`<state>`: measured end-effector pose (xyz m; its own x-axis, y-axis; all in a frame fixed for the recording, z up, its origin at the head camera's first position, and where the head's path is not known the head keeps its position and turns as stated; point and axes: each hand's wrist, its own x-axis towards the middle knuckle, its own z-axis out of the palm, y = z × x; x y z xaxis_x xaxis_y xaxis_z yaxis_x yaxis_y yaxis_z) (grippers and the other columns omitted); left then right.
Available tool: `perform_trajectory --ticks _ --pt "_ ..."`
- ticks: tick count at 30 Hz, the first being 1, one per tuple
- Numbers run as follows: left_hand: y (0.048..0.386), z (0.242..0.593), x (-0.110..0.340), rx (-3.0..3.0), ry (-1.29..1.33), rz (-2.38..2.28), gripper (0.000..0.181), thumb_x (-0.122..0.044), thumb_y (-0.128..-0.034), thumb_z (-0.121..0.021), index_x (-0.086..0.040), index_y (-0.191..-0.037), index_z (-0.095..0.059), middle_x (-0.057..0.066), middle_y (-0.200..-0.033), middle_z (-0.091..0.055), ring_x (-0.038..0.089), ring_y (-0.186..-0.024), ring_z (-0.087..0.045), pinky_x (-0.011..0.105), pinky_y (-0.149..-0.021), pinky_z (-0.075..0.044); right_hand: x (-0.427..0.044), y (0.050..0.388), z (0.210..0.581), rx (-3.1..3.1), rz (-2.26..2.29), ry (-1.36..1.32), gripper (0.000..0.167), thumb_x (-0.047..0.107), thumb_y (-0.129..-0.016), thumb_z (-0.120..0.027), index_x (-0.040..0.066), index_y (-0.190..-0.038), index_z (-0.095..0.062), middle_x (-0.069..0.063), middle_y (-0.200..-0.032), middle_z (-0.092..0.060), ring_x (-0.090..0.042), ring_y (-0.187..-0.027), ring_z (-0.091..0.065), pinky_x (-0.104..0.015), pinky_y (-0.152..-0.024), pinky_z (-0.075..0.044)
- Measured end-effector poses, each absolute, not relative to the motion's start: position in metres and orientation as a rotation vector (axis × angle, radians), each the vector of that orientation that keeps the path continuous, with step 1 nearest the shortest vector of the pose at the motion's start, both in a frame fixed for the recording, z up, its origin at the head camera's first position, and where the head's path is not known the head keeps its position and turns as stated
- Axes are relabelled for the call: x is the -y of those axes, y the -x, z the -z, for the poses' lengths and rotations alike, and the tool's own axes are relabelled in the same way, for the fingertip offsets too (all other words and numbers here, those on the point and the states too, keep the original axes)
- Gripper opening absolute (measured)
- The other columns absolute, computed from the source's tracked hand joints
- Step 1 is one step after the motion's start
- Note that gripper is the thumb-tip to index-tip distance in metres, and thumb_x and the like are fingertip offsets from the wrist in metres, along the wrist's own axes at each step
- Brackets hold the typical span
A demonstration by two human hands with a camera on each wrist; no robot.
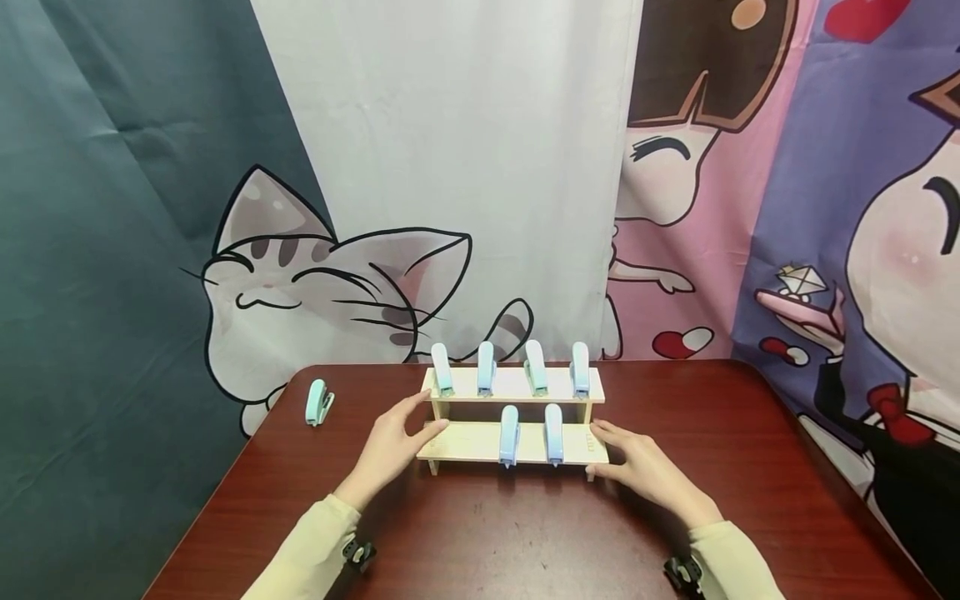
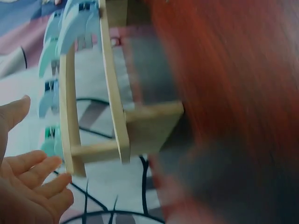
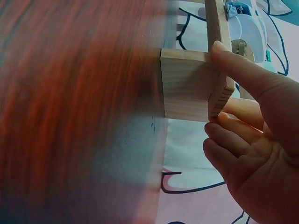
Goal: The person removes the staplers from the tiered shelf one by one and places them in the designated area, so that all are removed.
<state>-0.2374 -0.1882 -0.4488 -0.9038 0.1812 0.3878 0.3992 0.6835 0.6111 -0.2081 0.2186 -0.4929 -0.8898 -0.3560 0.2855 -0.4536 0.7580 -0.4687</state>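
Note:
A two-tier wooden shelf stands on the table, holding several upright mini staplers. Pale green and blue staplers alternate along the upper tier; two blue staplers stand on the lower one. My left hand is at the shelf's left end, fingers spread near the upper board's corner and thumb apart from the boards in the left wrist view. At the opposite end, my right hand holds the lower board's corner, with the thumb on its front edge and the index finger partly hidden behind it.
A mint green stapler stands by itself near the left edge of the dark red-brown table. Behind the table hangs a cartoon-printed curtain, close to the back of the shelf.

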Motion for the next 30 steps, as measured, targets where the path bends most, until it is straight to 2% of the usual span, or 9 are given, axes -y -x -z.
perform_trajectory --ticks 6,12,15,18,24,30 --pt "0.232 0.452 0.177 2.487 0.486 0.997 0.061 -0.031 -0.0864 -0.081 0.000 -0.134 -0.062 0.023 -0.138 -0.059 0.038 -0.135 -0.050 0.055 -0.112 -0.035 -0.216 0.209 0.494 2.764 -0.817 -0.655 0.069 0.037 -0.083 -0.083 -0.003 -0.136 -0.062 -0.022 -0.138 -0.059 -0.038 -0.124 -0.059 -0.054 -0.101 -0.047" --pt "0.227 0.455 0.169 2.470 0.551 1.014 0.058 -0.031 -0.0874 -0.081 -0.004 -0.135 -0.063 0.013 -0.135 -0.063 0.029 -0.125 -0.059 0.049 -0.100 -0.050 -0.214 0.209 0.494 2.767 -0.811 -0.654 0.069 0.037 -0.083 -0.083 -0.003 -0.135 -0.062 -0.022 -0.138 -0.059 -0.038 -0.123 -0.059 -0.054 -0.100 -0.047" --pt "0.224 0.456 0.164 2.432 0.578 1.043 0.055 -0.029 -0.0872 -0.081 -0.007 -0.135 -0.064 0.007 -0.132 -0.065 0.024 -0.120 -0.063 0.047 -0.098 -0.051 -0.214 0.210 0.493 2.766 -0.813 -0.660 0.069 0.037 -0.083 -0.083 -0.003 -0.135 -0.062 -0.022 -0.138 -0.059 -0.038 -0.124 -0.059 -0.054 -0.101 -0.047" --pt "0.221 0.458 0.158 2.403 0.597 1.075 0.054 -0.027 -0.0872 -0.081 -0.009 -0.135 -0.064 0.005 -0.133 -0.065 0.022 -0.121 -0.062 0.045 -0.100 -0.050 -0.215 0.210 0.493 2.766 -0.799 -0.664 0.069 0.038 -0.084 -0.082 -0.003 -0.136 -0.062 -0.022 -0.138 -0.059 -0.038 -0.124 -0.059 -0.054 -0.100 -0.047" --pt "0.214 0.463 0.144 2.449 0.640 1.067 0.053 -0.031 -0.0882 -0.079 -0.009 -0.134 -0.065 0.008 -0.131 -0.066 0.026 -0.123 -0.061 0.048 -0.101 -0.049 -0.217 0.209 0.492 2.749 -0.787 -0.666 0.069 0.034 -0.082 -0.084 -0.003 -0.135 -0.061 -0.022 -0.138 -0.059 -0.038 -0.123 -0.060 -0.054 -0.099 -0.048" --pt "0.211 0.472 0.127 2.582 0.648 1.129 0.058 -0.039 -0.0906 -0.076 -0.009 -0.139 -0.061 0.009 -0.134 -0.064 0.026 -0.125 -0.060 0.046 -0.104 -0.046 -0.219 0.207 0.494 2.780 -0.811 -0.648 0.070 0.032 -0.082 -0.084 -0.003 -0.138 -0.059 -0.021 -0.141 -0.057 -0.036 -0.127 -0.057 -0.053 -0.102 -0.046"
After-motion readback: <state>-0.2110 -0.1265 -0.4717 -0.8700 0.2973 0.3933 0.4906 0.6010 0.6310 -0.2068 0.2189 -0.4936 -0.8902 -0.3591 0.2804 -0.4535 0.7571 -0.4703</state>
